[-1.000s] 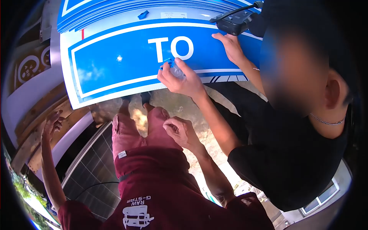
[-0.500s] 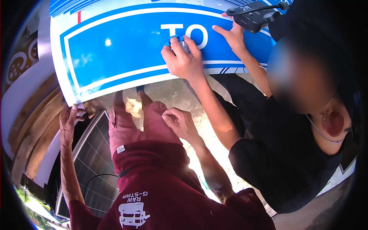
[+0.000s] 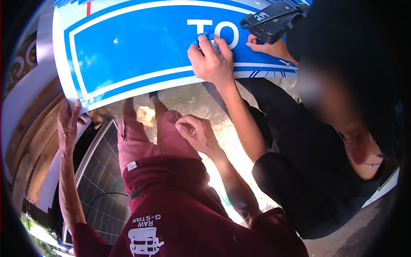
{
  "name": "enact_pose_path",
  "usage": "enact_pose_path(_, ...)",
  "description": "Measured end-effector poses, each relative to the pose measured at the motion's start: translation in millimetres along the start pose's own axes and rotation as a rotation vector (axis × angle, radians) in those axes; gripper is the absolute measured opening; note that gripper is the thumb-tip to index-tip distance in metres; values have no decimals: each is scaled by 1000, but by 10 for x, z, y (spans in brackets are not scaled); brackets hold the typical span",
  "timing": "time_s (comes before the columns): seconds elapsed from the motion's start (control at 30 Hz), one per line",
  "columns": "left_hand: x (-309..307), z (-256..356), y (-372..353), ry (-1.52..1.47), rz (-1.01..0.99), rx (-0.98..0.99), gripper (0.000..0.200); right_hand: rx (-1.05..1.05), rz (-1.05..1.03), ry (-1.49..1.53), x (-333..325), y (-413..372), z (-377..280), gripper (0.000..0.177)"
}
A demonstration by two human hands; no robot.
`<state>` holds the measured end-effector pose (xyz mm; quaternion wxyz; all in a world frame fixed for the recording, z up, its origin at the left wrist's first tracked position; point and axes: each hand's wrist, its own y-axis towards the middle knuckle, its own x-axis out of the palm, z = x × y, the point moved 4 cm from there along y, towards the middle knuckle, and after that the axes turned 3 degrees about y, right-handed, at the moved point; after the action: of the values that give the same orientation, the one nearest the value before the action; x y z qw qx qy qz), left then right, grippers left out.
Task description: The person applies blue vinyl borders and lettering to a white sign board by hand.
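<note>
The large blue-and-white sign [image 3: 128, 51] with "TO" lettering stretches across the upper part of the head view. At its lower left corner, my left hand [image 3: 69, 122] grips the edge, thumb and fingers closed on it. My right hand [image 3: 199, 132] hovers in front of my pink shorts, apart from the sign. Its fingers are curled into a pinch, and whatever they hold, if anything, is hidden. Between my right hand and the lettering, a co-worker's hand [image 3: 212, 62] presses a blue-and-clear object [image 3: 204, 37] against the letters; its kind is partly covered by the fingers.
To my right a co-worker in a black shirt [image 3: 308, 171] leans in, wearing a head-mounted device [image 3: 269, 21]. Their other hand [image 3: 267, 46] rests by the sign's right part. A solar panel [image 3: 100, 175] leans beside my left arm, near wooden planks [image 3: 38, 158].
The co-worker's far hand has drawn from spread fingers to a curled pose, lower on the sign. My left hand and the sign's corner appear slightly higher and further left in view.
</note>
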<state>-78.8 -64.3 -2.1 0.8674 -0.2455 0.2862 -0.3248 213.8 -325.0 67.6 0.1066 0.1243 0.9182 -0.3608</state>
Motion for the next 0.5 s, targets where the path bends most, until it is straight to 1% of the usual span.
enact_pose_path(0.27, 26, -73, 22, -8, 12, -8, 42, 11, -30, -18, 96, -20, -23, 6)
enact_pose_path(0.33, 9, -105, 35, 2, 12, -26, 42, -5, -45, -31, 107, -1, -25, 7)
enact_pose_path(0.47, 5, -176, 69, 4, 17, -2, 41, -67, -49, -10, 154, 7, -14, 8)
enact_pose_path(0.5, 5, -189, 75, 10, 26, 7, 40, -50, -54, -12, 161, 2, -1, 6)
